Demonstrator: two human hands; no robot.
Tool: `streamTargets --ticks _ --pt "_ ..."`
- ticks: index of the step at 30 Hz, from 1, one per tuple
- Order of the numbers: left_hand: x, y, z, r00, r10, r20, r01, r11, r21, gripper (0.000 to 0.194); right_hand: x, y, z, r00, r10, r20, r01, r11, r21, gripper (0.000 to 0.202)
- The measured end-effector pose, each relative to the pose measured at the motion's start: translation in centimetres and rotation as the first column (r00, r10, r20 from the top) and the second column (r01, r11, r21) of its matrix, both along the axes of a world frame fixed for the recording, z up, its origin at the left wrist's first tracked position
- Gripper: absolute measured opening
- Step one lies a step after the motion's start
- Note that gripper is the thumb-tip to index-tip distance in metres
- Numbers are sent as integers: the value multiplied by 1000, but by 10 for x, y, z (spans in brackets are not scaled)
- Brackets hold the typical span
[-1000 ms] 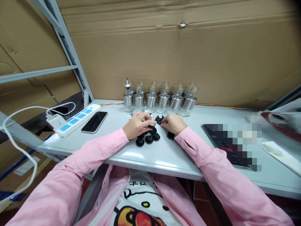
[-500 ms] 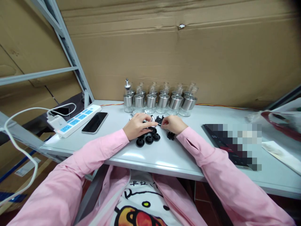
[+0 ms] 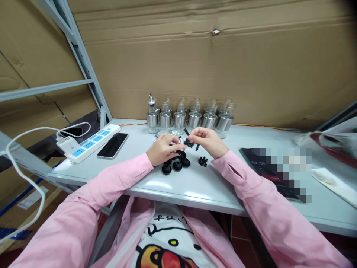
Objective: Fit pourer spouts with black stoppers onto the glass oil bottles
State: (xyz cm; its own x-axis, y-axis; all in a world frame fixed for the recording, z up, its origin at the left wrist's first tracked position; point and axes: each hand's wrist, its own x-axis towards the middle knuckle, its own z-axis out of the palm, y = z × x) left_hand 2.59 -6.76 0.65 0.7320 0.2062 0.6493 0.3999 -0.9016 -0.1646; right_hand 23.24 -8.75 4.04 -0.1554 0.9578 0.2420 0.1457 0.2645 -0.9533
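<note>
My left hand (image 3: 163, 149) stays low over the table with its fingers bent and thumb stretched to the right. A small pale, shiny part (image 3: 180, 140) shows at its fingertips, mostly hidden. Several round black stoppers (image 3: 176, 165) lie just below this hand. My right hand (image 3: 208, 141) is pinched on a thin black strip (image 3: 186, 131), whose end sticks out up and left of the fingers. Beneath these fingertips is a pile of small black pieces (image 3: 189, 143). Several short black plugs (image 3: 203, 161) form a group below the right hand.
Rows of glass bottles with metal sleeves (image 3: 194, 120) stand at the back; one at the left carries a metal pourer (image 3: 151, 99). A phone (image 3: 113, 145) and a power strip (image 3: 96, 143) lie to the left. A partly blurred dark screen (image 3: 260, 165) lies to the right.
My right hand has moved up and slightly right, away from my left thumb, uncovering the short black plugs. A black strip now shows at its fingertips. My left hand has hardly moved.
</note>
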Motion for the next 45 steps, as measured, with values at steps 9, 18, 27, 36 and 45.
streamTargets --ticks 9,18,27,36,45 --pt "0 0 0 1000 5 13 -5 1000 -1 22 -2 0 -4 992 67 -111 -85 981 -173 34" --pt "0 -2 1 1000 13 18 -13 1000 10 22 2 4 -9 993 117 8 -114 983 -143 31" --pt "1 -2 2 999 32 35 -31 999 -32 23 3 2 -6 989 130 72 -122 987 -108 31" --pt "1 -3 3 998 53 16 -52 998 -44 20 2 1 -4 990 116 81 -107 989 -105 32" --pt "2 -6 3 994 17 109 -17 1000 3 18 5 3 -3 990 127 63 -118 984 -135 25"
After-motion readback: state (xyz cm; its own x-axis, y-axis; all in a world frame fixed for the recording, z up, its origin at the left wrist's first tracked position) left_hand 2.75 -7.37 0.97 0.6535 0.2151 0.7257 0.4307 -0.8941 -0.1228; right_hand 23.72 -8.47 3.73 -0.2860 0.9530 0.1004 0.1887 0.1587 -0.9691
